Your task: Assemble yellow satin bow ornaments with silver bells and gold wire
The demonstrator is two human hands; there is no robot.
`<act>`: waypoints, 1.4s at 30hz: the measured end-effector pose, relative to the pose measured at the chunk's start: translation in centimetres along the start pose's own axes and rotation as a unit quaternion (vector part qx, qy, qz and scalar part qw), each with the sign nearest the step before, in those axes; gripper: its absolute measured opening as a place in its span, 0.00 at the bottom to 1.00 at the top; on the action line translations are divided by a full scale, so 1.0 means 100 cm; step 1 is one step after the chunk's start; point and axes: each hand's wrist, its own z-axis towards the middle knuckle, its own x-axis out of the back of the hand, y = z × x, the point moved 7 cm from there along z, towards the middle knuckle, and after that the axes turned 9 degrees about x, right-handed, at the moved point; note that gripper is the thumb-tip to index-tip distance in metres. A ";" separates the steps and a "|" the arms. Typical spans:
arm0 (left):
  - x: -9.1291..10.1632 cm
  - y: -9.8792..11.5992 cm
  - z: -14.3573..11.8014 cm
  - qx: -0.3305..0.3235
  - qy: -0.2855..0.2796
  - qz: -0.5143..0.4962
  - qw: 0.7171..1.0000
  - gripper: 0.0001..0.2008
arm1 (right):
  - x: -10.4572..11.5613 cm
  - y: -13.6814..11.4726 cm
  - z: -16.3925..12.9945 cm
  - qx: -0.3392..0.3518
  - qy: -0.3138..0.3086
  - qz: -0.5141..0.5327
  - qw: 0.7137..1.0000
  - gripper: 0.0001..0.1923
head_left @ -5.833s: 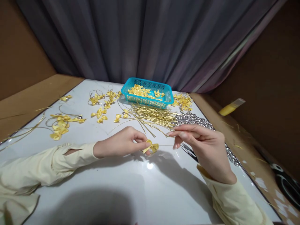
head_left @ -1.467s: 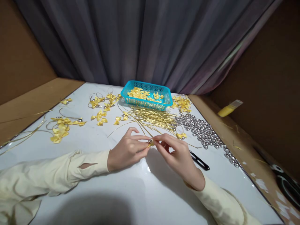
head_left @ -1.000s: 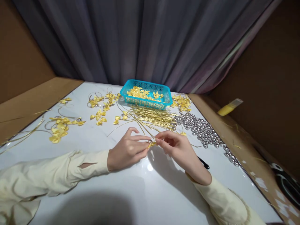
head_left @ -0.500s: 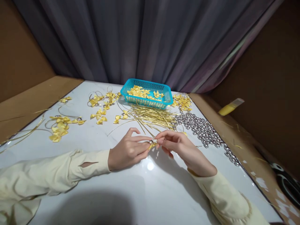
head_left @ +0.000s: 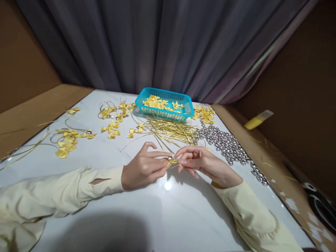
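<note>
Between my hands, low over the white table, is a small yellow ribbon bow (head_left: 172, 162) with a silver bell (head_left: 170, 158) on it. My left hand (head_left: 147, 165) pinches the bow's left side between thumb and fingers. On the other side my right hand (head_left: 198, 161) is closed at the fingertips by the bow's right end, where a thin gold strand shows. Just beyond the hands lies a heap of gold wire ties (head_left: 173, 131). Many silver bells (head_left: 223, 141) spread over the table to the right of it.
A blue plastic basket (head_left: 190, 108) with yellow bows stands at the back. Bow pieces (head_left: 67, 141) with bells and loops lie on the left, more bows (head_left: 204, 113) behind the bells. Off the right edge are black-handled scissors (head_left: 324, 208) and a yellow-filled tube (head_left: 258, 119).
My right fingers have shifted slightly right and down along the bow, so more of the bow and bell shows. My left hand has barely moved.
</note>
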 end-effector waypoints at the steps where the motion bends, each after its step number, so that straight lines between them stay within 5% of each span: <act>1: 0.001 -0.001 0.001 0.013 0.003 -0.008 1.000 0.08 | 0.000 -0.001 -0.001 0.005 0.009 -0.021 1.000 0.10; 11: 0.001 -0.017 0.004 0.122 0.025 -0.033 0.992 0.10 | -0.010 -0.003 -0.006 0.026 0.089 -0.126 0.988 0.16; 16: 0.002 -0.017 0.005 0.122 0.035 -0.033 0.991 0.11 | -0.018 -0.005 -0.009 0.024 0.069 -0.212 0.974 0.01; 26: -0.004 -0.011 0.000 0.062 0.004 -0.003 0.998 0.10 | -0.020 -0.007 -0.006 0.039 0.066 -0.209 0.975 0.06; 29: -0.007 -0.010 -0.001 0.039 -0.011 0.009 0.999 0.09 | -0.017 -0.020 -0.009 0.128 0.107 -0.303 0.938 0.06; 32: -0.007 -0.007 -0.001 0.024 -0.017 0.013 0.999 0.09 | -0.024 -0.036 -0.018 0.258 0.144 -0.443 0.847 0.07; 35: -0.008 -0.004 -0.001 0.016 -0.029 0.019 0.999 0.09 | -0.033 -0.038 -0.023 0.313 0.137 -0.524 0.780 0.08; 38: -0.009 -0.002 -0.002 0.005 -0.044 0.027 0.999 0.09 | -0.032 -0.035 -0.020 0.302 0.145 -0.540 0.772 0.08; 42: -0.010 -0.002 -0.004 -0.009 -0.042 0.036 0.998 0.09 | -0.025 -0.032 -0.016 0.262 0.170 -0.512 0.800 0.07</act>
